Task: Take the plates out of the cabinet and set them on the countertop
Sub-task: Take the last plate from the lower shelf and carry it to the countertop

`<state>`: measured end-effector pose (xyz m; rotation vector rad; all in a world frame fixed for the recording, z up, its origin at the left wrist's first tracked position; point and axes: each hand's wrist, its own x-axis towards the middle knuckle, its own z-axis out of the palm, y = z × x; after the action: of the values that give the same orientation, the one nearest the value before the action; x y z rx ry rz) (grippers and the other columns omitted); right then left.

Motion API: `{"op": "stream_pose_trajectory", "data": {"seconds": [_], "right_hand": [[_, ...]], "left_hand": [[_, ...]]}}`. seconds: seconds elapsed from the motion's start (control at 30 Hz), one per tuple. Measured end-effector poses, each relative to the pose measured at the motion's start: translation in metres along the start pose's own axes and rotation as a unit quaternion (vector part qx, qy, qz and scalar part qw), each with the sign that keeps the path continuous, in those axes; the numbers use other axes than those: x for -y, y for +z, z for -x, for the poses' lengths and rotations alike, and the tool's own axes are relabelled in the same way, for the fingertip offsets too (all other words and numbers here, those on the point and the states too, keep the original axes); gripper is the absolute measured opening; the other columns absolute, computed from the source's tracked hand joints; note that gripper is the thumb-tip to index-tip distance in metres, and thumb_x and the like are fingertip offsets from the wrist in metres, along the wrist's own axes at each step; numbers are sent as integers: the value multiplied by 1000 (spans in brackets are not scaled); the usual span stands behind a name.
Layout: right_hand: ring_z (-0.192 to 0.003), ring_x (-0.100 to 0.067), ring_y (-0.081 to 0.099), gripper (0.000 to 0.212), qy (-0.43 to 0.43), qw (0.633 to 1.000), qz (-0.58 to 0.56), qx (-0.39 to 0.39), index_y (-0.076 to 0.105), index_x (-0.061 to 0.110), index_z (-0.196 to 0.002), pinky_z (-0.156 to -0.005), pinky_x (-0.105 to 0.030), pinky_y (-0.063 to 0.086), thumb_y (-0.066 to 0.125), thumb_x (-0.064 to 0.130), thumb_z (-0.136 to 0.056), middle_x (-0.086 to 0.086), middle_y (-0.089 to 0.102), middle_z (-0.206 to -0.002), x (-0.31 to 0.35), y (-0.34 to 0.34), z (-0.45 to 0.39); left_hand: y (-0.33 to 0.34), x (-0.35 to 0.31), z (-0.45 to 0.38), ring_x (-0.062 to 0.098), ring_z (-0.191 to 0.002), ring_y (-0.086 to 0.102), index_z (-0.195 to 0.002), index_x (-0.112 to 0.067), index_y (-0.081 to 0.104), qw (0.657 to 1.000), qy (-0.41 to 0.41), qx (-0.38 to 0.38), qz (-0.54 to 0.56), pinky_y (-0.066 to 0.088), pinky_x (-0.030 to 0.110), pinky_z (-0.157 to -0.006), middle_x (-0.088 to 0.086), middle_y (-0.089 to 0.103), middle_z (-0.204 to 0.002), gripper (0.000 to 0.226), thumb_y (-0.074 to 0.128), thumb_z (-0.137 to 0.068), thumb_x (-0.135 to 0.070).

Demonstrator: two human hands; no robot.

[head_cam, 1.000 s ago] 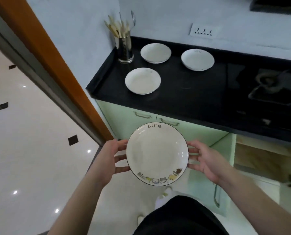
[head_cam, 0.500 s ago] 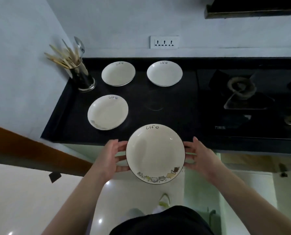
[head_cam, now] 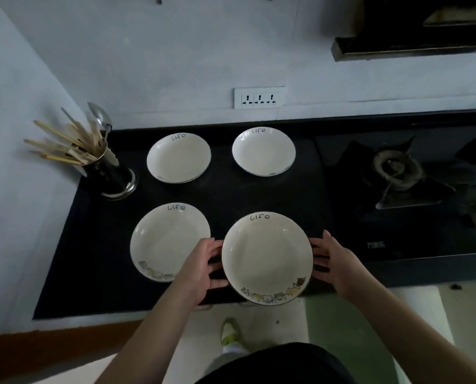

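A white plate (head_cam: 267,256) marked "Life", with a cartoon border on its near rim, is held between my two hands over the front of the black countertop (head_cam: 98,259). My left hand (head_cam: 200,264) grips its left rim and my right hand (head_cam: 334,261) grips its right rim, fingers reaching under. Its near edge overhangs the counter's front edge; I cannot tell whether it touches the surface. Three matching plates lie on the counter: front left (head_cam: 167,239), back left (head_cam: 178,157) and back right (head_cam: 263,151).
A utensil holder (head_cam: 109,173) with chopsticks and a spoon stands at the back left corner. A gas burner (head_cam: 396,167) takes up the counter's right side, under a range hood (head_cam: 411,29). A wall socket (head_cam: 259,97) sits behind the plates.
Both hands have carried the plate up and forward from in front of the cabinets to over the counter's front edge, right of the front-left plate. The view has swung to face the counter.
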<state>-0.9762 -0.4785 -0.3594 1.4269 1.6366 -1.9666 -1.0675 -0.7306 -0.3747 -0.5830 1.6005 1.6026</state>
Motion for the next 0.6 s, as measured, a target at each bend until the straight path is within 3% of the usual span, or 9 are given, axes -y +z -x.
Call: {"op": "stream_pose_trajectory", "data": {"seconds": [0.13, 0.27, 0.43, 0.6], "right_hand": [[-104, -26, 60, 46, 18, 1000, -15, -21, 63, 15, -113, -94, -49, 47, 34, 49, -101, -7, 67, -110, 15, 4, -20], [-102, -25, 61, 45, 36, 998, -29, -40, 63, 15, -112, -91, -48, 48, 35, 48, -101, -7, 67, -109, 28, 5, -38], [-97, -22, 61, 43, 36, 998, -18, -42, 60, 15, -115, -95, -49, 46, 35, 47, -101, -5, 66, -106, 41, 1, -59], [-97, -22, 62, 40, 34, 999, -2, -33, 61, 16, -109, -92, -47, 47, 36, 46, -101, -6, 68, -105, 51, -8, -73]], "left_hand": [[5, -23, -25, 20, -111, 55, -139, -20, 53, 999, -17, 24, -11, 55, 45, -72, -1, 52, -134, 48, 39, -99, -43], [15, -41, -45, 17, -104, 57, -135, -21, 55, 999, -19, 39, -27, 55, 44, -71, -2, 52, -134, 45, 42, -98, -43], [34, -50, -62, 21, -118, 54, -138, -21, 52, 999, -15, 25, -33, 55, 50, -82, 0, 50, -144, 46, 43, -98, -41], [46, -49, -68, 21, -117, 53, -139, -21, 51, 999, -24, 13, -24, 55, 49, -81, 2, 47, -148, 46, 43, -98, -41]]}}
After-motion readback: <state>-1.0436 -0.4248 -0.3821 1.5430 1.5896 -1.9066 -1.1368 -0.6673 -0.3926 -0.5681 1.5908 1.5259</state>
